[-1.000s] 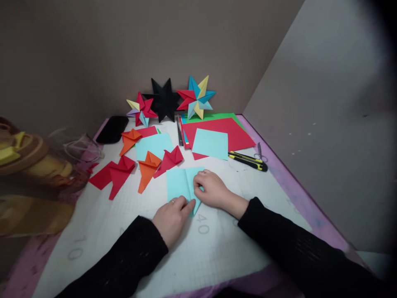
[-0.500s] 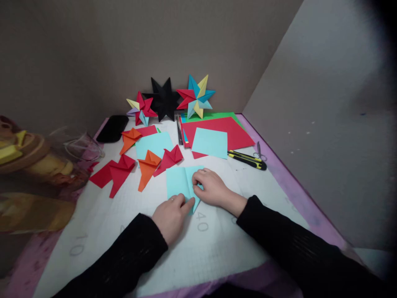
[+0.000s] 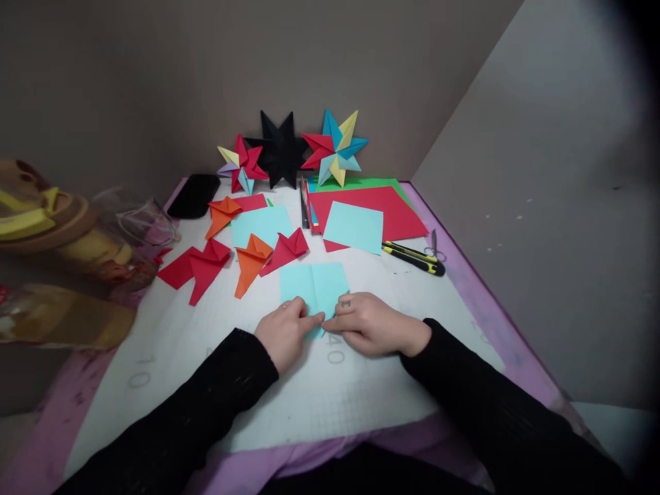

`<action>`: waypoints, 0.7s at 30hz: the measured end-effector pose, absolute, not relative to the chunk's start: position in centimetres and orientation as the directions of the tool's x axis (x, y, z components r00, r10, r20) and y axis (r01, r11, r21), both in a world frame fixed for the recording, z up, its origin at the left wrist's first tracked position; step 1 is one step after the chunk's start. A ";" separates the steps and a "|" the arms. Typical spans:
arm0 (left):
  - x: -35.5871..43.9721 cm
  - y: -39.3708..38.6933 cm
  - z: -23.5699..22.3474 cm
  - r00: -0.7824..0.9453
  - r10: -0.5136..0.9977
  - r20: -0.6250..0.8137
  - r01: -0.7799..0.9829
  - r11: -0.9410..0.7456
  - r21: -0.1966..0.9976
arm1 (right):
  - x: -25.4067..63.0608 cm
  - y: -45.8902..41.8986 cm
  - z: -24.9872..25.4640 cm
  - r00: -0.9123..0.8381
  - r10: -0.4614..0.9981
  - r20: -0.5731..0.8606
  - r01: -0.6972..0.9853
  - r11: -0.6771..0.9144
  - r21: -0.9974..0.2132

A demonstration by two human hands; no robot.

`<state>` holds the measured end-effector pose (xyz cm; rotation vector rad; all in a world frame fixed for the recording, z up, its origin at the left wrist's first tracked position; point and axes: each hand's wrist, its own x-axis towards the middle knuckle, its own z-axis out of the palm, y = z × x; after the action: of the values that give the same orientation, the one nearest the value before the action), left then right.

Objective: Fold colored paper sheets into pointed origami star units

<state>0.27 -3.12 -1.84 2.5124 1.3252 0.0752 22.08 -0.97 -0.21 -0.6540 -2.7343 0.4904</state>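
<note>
A light blue sheet of origami paper (image 3: pixel 328 282) lies on the white mat in front of me, with a crease down its middle and its lower right corner folded in. On its lower edge, my left hand (image 3: pixel 285 335) presses with the index finger stretched toward the crease and the other fingers curled. My right hand (image 3: pixel 370 323) is closed at the folded corner, fingertips pressed to the paper close to the left fingertip. Both hands hide part of the lower edge. Just beyond the sheet lie a folded orange paper piece (image 3: pixel 252 261) and a folded red paper piece (image 3: pixel 291 249).
Another light blue sheet (image 3: pixel 353 227) tops red and green paper at the back. A yellow-black cutter (image 3: pixel 414 259) and small scissors (image 3: pixel 434 249) lie right. Paper stars (image 3: pixel 336 152) lean on the wall. A phone (image 3: pixel 194 196) and a drink cup (image 3: pixel 67 227) stand left.
My right hand has slid down and toward me from the right side of the paper to its lower corner. My left hand stays at the lower edge. The view has tilted slightly.
</note>
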 end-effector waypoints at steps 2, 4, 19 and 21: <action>0.2 -3.1 -1.9 0.573 0.815 -0.090 0.798 -0.529 0.291 | 21.9 -0.9 -0.4 -0.862 0.477 0.170 0.389 0.839 -0.381; 0.2 -3.0 -1.9 0.570 0.817 -0.085 0.797 -0.526 0.297 | 21.8 -0.8 -0.5 -0.869 0.471 0.155 0.388 0.840 -0.379; 0.2 -2.7 -1.8 0.575 0.812 -0.099 0.789 -0.518 0.330 | 21.9 -0.4 -0.5 -0.895 0.429 0.124 0.349 0.844 -0.406; 0.1 -2.7 -1.7 0.577 0.810 -0.106 0.787 -0.516 0.338 | 21.9 -0.5 -0.4 -0.911 0.401 0.101 0.326 0.847 -0.421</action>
<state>0.08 -2.74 -1.74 2.4626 1.2985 0.0920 21.89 -0.47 -0.38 -0.5636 -2.8392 0.5989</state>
